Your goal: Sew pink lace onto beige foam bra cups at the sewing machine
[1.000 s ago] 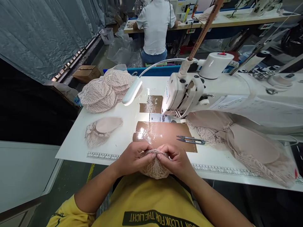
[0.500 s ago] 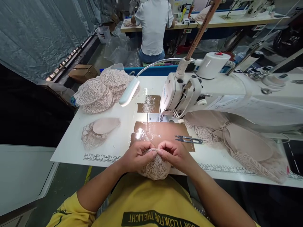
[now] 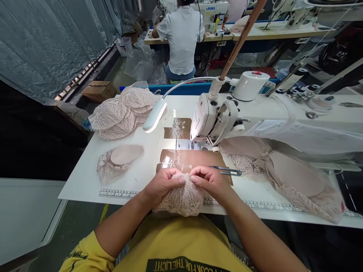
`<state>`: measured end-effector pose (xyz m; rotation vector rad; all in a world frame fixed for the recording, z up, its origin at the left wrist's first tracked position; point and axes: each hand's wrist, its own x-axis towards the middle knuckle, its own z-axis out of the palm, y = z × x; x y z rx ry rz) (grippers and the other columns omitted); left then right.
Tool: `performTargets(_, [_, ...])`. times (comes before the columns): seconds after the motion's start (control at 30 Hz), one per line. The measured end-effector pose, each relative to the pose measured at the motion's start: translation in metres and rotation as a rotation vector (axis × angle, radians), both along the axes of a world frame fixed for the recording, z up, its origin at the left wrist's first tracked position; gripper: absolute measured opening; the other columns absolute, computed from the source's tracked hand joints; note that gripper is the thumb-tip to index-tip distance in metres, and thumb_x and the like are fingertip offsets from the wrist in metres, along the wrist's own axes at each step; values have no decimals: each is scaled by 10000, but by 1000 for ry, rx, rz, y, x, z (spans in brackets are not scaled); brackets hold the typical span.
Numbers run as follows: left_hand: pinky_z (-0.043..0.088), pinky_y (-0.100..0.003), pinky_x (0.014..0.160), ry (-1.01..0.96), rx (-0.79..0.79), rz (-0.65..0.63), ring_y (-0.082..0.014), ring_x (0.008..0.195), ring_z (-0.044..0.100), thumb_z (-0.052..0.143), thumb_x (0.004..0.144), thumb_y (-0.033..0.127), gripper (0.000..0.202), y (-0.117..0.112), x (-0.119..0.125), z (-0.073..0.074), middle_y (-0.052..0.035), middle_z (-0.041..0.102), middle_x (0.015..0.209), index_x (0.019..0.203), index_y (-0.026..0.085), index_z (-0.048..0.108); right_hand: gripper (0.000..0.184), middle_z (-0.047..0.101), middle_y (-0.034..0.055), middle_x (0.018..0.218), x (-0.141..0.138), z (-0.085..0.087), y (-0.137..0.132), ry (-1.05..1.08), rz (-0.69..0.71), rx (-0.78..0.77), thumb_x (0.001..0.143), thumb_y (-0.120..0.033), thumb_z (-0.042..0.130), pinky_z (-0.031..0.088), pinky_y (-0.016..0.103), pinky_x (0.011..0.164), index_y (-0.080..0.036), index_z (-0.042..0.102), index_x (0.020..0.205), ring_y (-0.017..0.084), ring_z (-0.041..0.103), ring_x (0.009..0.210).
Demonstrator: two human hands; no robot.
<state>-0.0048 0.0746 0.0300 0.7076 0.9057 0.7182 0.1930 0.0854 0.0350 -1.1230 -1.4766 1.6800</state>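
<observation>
Gripping a bunched lace piece [image 3: 183, 200] at the near edge of a white table [image 3: 82, 181], in front of a yellow shirt [image 3: 176, 238]. Clamping thumb and fingers of the left hand [image 3: 160, 185] on the upper edge of the lace. Pinching the same edge with the right hand [image 3: 211, 183], thumb and forefinger together, just beside the left thumb. Pointing the gathered edge away from the body, toward the sewing machine [image 3: 210, 117]. Fanning out in ribs from the pinch and bulging back toward the shirt. Spreading a little wider sideways, but bunching too much to tell a long axis for certain. Having scissors [image 3: 227, 171] just beyond the right hand, partly over brown tape [image 3: 195, 158], long axis nearly left to right, blades pointing left. Facing a cloth piece [image 3: 119, 162] on the left, narrow end pointing right and slightly away, with a lace pile [image 3: 124, 113] behind. Having a cloth heap [image 3: 289, 173] on the right, slanting nearer toward its right end.
</observation>
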Motion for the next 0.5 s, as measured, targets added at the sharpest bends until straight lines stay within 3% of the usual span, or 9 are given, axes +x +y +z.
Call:
performTargets(0.1, [417, -230, 532, 158, 145, 157, -114, 557, 531, 753, 661, 417, 354, 14, -26, 16, -7, 578, 640, 718, 131, 552, 271, 638, 36, 864, 18, 1, 4, -50, -99, 39, 782, -427, 640, 476, 286, 699, -178, 632, 889, 150, 591, 759])
performTargets(0.23, [382, -220, 559, 697, 651, 322, -99, 570, 478, 647, 772, 370, 245, 42, -46, 36, 21, 529, 622, 689, 150, 580, 260, 633, 27, 857, 43, 11, 7, -266, -192, 145, 829, -442, 576, 461, 279, 673, -198, 638, 894, 157, 582, 755])
performTargets(0.3, [370, -235, 569, 967, 893, 240, -112, 576, 457, 596, 798, 297, 207, 58, -33, 32, 18, 489, 598, 648, 160, 560, 245, 633, 17, 834, 46, 17, 11, -375, -176, 212, 851, -430, 543, 439, 267, 627, -209, 638, 899, 152, 563, 716])
performTargets(0.37, [391, -276, 615, 1155, 1092, 48, -152, 627, 482, 565, 773, 197, 183, 71, -7, 18, -10, 487, 597, 597, 166, 523, 220, 640, 4, 790, 42, 22, 18, -496, -134, 281, 867, -398, 514, 410, 263, 583, -222, 642, 900, 147, 546, 661])
performTargets(0.43, [413, -336, 648, 1276, 1151, -144, -207, 671, 510, 524, 757, 123, 175, 79, 23, -1, -51, 505, 595, 588, 167, 518, 209, 634, -12, 705, 35, 22, 27, -619, -73, 353, 873, -359, 490, 381, 263, 547, -231, 653, 896, 145, 530, 595])
performTargets(0.5, [426, -380, 654, 1265, 1167, -219, -243, 671, 520, 502, 774, 116, 194, 79, 46, -16, -74, 508, 575, 589, 170, 526, 220, 654, -5, 712, 27, 18, 36, -712, -23, 424, 877, -299, 464, 383, 266, 561, -229, 668, 921, 157, 556, 615])
